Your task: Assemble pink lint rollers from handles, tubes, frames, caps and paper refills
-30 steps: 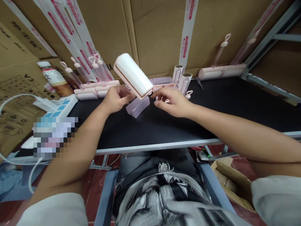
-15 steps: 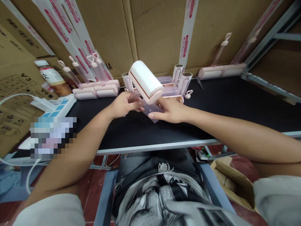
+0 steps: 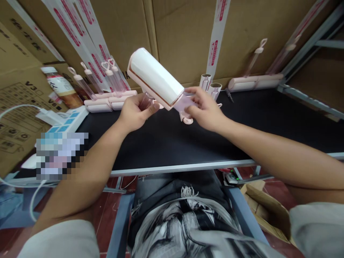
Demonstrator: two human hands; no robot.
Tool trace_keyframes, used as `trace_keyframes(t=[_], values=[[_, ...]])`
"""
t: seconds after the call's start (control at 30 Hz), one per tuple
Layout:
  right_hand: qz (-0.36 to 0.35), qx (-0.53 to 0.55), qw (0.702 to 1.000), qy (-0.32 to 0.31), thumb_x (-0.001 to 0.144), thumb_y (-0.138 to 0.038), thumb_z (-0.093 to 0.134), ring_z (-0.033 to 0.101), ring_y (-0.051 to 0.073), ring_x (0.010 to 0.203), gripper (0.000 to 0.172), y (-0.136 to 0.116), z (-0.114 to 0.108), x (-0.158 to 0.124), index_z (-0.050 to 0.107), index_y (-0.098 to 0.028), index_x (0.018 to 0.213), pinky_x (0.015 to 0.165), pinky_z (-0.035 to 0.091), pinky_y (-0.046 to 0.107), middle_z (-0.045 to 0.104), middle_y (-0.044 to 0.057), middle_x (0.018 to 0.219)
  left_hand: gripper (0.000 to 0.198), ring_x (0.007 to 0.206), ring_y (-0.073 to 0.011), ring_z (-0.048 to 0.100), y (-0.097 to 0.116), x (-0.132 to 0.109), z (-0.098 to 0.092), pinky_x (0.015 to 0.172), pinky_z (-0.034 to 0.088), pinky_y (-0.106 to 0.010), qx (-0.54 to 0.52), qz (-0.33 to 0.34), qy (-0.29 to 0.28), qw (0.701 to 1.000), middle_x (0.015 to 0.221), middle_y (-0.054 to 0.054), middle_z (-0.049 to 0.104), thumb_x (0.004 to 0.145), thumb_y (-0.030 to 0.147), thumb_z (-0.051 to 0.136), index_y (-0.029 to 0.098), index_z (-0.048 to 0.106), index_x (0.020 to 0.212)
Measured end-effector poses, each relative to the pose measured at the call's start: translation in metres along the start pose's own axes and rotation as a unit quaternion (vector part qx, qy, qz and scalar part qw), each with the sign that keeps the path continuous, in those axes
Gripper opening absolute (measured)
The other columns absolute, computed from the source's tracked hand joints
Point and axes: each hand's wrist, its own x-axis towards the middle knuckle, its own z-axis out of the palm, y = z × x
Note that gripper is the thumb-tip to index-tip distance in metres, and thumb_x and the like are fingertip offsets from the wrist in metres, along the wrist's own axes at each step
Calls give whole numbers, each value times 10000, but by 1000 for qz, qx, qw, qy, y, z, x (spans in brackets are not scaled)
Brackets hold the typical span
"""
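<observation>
My left hand (image 3: 135, 113) is closed around the clear handle of a lint roller (image 3: 156, 77), whose white roll sits in a pink frame. The roller is tilted above the black table, its right end lower. At that end, a translucent purple cover (image 3: 183, 102) is in the bent fingers of my right hand (image 3: 206, 108). A small curved pink part (image 3: 187, 120) shows just under the cover; whether it is joined on is unclear. Behind my right hand stand white rolls (image 3: 205, 82) with clear handles in them, partly hidden.
Finished-looking pink lint rollers (image 3: 113, 101) lie at the back left, handles up, and more rollers (image 3: 255, 82) at the back right. A drink bottle (image 3: 61, 87), a power strip (image 3: 67, 120) and a blurred-out device (image 3: 61, 156) are on the left. Cardboard (image 3: 177, 39) lines the back.
The lint roller has moved up and left with my left hand. My right hand has risen from below the roller to its right end, bringing the purple cover against it.
</observation>
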Motion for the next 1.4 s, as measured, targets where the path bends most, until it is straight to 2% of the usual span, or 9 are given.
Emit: trace_keyframes(t=[0.1,0.17,0.27,0.33,0.5,0.67,1.03,1.3,1.4], values=[[-8,93,991,93,981,-512,774,777,289,1007,574,1,-7,7,558,-331,1481,766,672,426,777,85,1264,771,630,-139,385,-1,1,0,576,322,-327,30,3,-4,1000,627,21,421,828,920,789,245,437,702],[-42,129,984,118,992,-595,779,780,271,1024,562,2,-10,9,550,-362,1450,755,669,396,761,53,1252,647,638,-139,378,-2,1,1,592,309,-327,52,-10,-29,998,640,30,421,845,767,831,238,483,713],[-69,167,978,104,1000,-628,790,789,251,999,570,6,-8,9,531,-367,1435,757,699,400,756,32,1231,491,631,-130,369,-4,2,4,605,283,-318,73,-41,-65,994,634,44,406,814,555,826,229,484,681],[-61,160,982,79,1013,-631,793,801,264,1017,587,10,-5,7,526,-360,1460,798,726,437,761,40,1245,478,623,-122,362,-4,3,7,611,275,-315,76,-55,-81,992,625,52,392,784,506,815,229,453,643],[-43,125,991,34,1012,-718,779,793,293,1114,664,11,1,3,503,-352,1492,884,729,479,746,61,1310,465,605,-117,362,-2,3,12,623,280,-326,76,-89,-98,988,607,65,392,757,491,810,231,452,614],[-40,104,993,42,952,-823,787,770,333,1186,777,5,-3,2,499,-344,1492,909,715,501,724,85,1333,433,609,-125,400,-1,3,12,635,297,-332,85,-109,-103,985,602,62,439,761,456,830,223,492,623],[-32,96,994,33,944,-852,767,764,343,1175,857,4,-2,2,480,-351,1578,949,704,538,713,108,1387,422,601,-136,442,-7,3,13,630,330,-335,56,-85,-126,987,593,45,503,762,492,816,220,526,620],[-12,92,996,18,981,-716,798,767,298,1064,754,11,1,2,470,-344,1549,840,715,478,714,89,1326,422,604,-150,476,-10,2,14,636,346,-336,59,-88,-146,984,592,31,546,754,541,801,219,557,632],[-2,94,996,9,965,-681,814,762,317,1112,759,11,2,1,474,-321,1540,888,715,502,704,107,1348,421,618,-154,476,-11,2,16,650,341,-335,68,-89,-154,982,604,29,540,751,544,797,221,548,646]])
